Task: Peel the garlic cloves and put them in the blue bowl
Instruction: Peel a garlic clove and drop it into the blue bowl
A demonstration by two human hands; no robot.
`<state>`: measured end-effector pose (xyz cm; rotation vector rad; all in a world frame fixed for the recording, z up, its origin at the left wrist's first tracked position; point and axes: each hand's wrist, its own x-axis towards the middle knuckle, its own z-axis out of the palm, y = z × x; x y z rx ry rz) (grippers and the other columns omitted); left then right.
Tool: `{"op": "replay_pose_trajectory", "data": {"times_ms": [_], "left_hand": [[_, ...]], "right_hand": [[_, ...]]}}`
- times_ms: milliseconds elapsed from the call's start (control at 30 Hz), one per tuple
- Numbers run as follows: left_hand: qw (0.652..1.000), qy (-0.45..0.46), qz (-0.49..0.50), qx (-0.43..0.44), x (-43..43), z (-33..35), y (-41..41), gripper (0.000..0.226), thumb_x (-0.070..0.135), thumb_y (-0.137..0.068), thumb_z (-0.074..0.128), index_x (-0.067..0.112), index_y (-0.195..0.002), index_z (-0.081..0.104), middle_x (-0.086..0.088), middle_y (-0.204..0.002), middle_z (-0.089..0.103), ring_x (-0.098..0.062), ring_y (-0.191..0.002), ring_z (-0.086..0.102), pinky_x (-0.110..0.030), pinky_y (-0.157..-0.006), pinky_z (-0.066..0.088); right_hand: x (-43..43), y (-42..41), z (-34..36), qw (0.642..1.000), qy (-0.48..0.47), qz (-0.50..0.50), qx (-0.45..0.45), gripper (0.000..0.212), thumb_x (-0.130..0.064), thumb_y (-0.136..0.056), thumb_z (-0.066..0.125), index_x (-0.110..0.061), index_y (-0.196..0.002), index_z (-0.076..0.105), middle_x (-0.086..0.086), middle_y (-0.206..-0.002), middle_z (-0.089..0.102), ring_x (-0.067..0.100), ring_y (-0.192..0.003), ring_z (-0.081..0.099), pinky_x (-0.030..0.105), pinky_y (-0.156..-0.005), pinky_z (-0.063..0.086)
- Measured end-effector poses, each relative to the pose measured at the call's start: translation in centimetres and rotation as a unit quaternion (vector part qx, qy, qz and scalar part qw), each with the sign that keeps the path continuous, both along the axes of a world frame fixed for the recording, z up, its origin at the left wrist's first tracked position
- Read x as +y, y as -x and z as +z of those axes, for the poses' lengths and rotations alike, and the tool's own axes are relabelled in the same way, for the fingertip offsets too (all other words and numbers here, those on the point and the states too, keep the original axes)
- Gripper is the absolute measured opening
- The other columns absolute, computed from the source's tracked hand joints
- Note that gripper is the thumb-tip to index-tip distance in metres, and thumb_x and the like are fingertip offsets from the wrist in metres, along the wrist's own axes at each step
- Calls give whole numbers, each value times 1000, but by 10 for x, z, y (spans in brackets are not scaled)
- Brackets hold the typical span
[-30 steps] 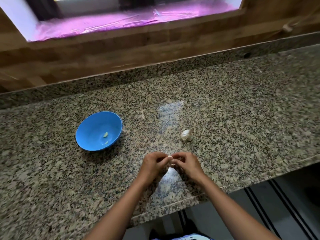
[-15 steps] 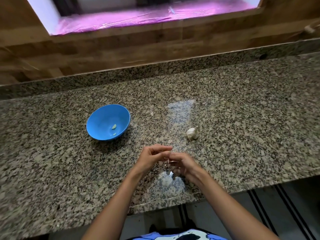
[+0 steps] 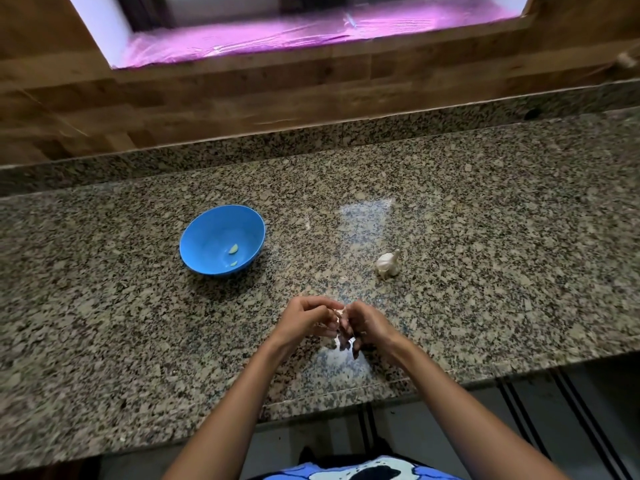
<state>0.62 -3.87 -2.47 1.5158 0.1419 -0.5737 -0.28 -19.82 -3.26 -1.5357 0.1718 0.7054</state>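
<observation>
Both hands met over the near part of the counter (image 3: 485, 209), fingers curled in. The left hand (image 3: 304, 320) and right hand (image 3: 367, 327) pinched one small garlic clove (image 3: 340, 311) between them; only a pale bit of it showed at the fingertips, w/ what looked like loose skin below. Probably mid-peel: one hand steadied the clove, the other picked at the skin, though which did which I couldn't tell.

The blue bowl (image 3: 207, 230) sat well to the left and farther back, apart from the hands, w/ two peeled cloves (image 3: 233, 250) already lying near its right inner wall. So the task looked begun but far from done. The garlic bulb (image 3: 388, 264) rested just beyond and right of the right hand, near enough to grab the next clove.

Working low over the stone prob. meant dropped skin landed on the counter, not the floor. The front edge ran close behind the wrists, so little slack that way. Open granite lay between hands and bowl, nothing in the path for the left-and-forward carry. The wooden wall (image 3: 242, 109) stood well back.
</observation>
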Motion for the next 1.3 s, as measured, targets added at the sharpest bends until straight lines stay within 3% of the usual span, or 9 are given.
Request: {"op": "replay_pose_trajectory", "data": {"times_ms": [100, 267, 400, 500, 633, 733, 900, 1000, 1300], "left_hand": [[999, 24, 17, 13, 2, -4, 2, 20, -5, -89, 51, -2, -98, 69, -13, -77, 68, -19, -66, 64, -28, -62, 56], [1000, 11, 12, 4, 0, -4, 6, 19, 1, -89, 54, 4, -99, 70, -7, -79, 70, -10, -62, 62, -22, -60, 53], [995, -48, -56, -65, 4, -1, 2, 20, 10, -85, 65, 12, -104, 70, -2, -97, 73, -16, -80, 69, -26, -72, 57], [990, -86, -77, -78, 8, 1, -2, 15, 6, -84, 66, 7, -98, 71, -7, -90, 74, -24, -85, 69, -31, -74, 57], [959, -261, -45, -104, 21, 4, -14, 4, 12, -82, 69, 8, -85, 69, -5, -77, 71, -15, -69, 68, -28, -65, 58], [926, -365, -71, -64, 30, 11, -29, 5, 5, -81, 69, 6, -77, 66, -5, -72, 69, -9, -59, 65, -16, -51, 50], [869, -475, -126, -61, 18, 15, -50, 5, 2, -82, 66, 2, -82, 61, -8, -78, 67, -15, -71, 65, -25, -64, 55], [810, -556, -149, -114, 8, 14, -51, 4, -1, -88, 57, 1, -88, 60, -8, -79, 65, -14, -69, 62, -26, -65, 57], [716, -596, -227, -284, 1, 11, -29, 21, -1, -96, 35, 10, -83, 47, 2, -64, 37, -8, -56, 33, -20, -60, 35]], "right_hand": [[-3, -2, -2, 999, 23, 29, -35, 48, -50, -92, 42, -14, -64, 57, 2, -60, 55, 15, -50, 50, 24, -52, 42], [-5, -2, -3, 997, 14, 45, -63, 38, -36, -94, 48, -14, -63, 55, 5, -63, 56, 15, -52, 52, 23, -56, 43], [-9, -6, -4, 993, 43, 77, -78, 53, -42, -94, 41, 6, -82, 59, 28, -97, 64, 34, -90, 63, 17, -73, 49], [-8, -7, -1, 986, 79, 115, -95, 47, -49, -89, 41, -9, -71, 59, 3, -66, 58, 17, -58, 52, 21, -62, 45], [0, -7, -7, 882, 366, 99, -279, 34, -45, -94, 42, -20, -105, 62, -4, -99, 60, 8, -84, 53, 22, -76, 43], [4, -3, -19, 822, 442, 149, -327, 58, -54, -91, 36, -30, -142, 28, -2, -150, 24, 15, -136, 27, 40, -113, 23], [4, 10, -46, 778, 497, 216, -318, 77, -71, -77, -5, -31, -141, -22, -4, -147, -32, 13, -139, -24, 39, -112, -19], [8, 16, -56, 735, 539, 159, -378, 71, -67, -91, 8, -27, -148, 0, -2, -155, -9, 19, -144, -2, 43, -112, -8], [10, 20, -55, 756, 541, 164, -331, 66, -63, -94, 23, -22, -145, 30, 0, -152, 28, 13, -139, 21, 47, -106, 16]]}}
